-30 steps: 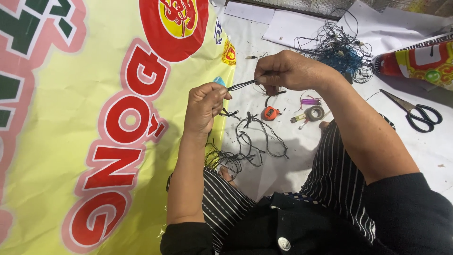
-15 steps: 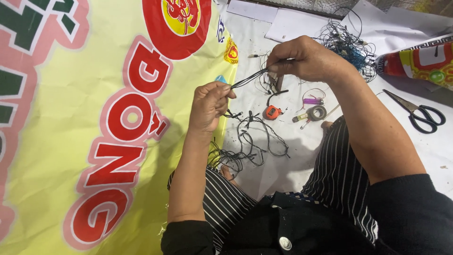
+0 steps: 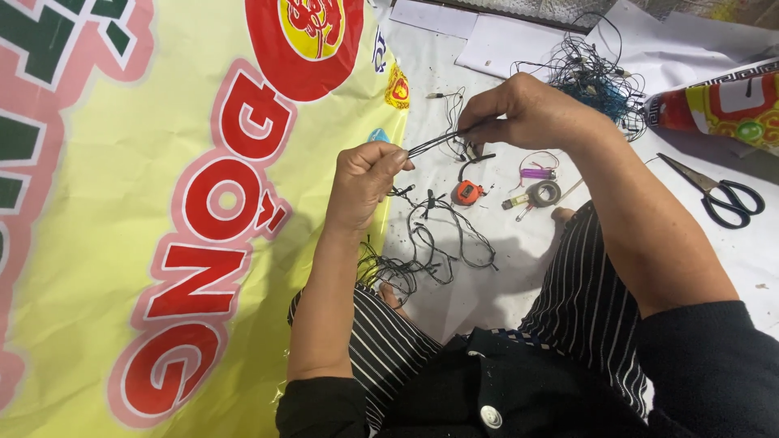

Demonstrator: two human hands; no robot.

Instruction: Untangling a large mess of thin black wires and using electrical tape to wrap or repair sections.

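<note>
Since a second ago our right hand (image 3: 527,113) has lifted away from the left hand (image 3: 365,174), drawing the black wires (image 3: 434,143) taut between them. Both grips pinch those wires above the tape measure (image 3: 466,192); scissors (image 3: 718,193) lie well apart.

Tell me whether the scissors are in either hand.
No, the scissors lie on the white surface to the right, while both the left hand and right hand hold black wires.

- We've got a white floor covering (image 3: 503,284) carrying everything.
- Big yellow banner (image 3: 122,203) fills the frame's left half.
- Loose black wires (image 3: 438,243) sit center; an orange tape measure (image 3: 466,192) and tape roll (image 3: 544,193) just above.
- Scissors (image 3: 718,193) at right, tangled wire pile (image 3: 596,77) and paper sheets (image 3: 503,45) along the top.
</note>
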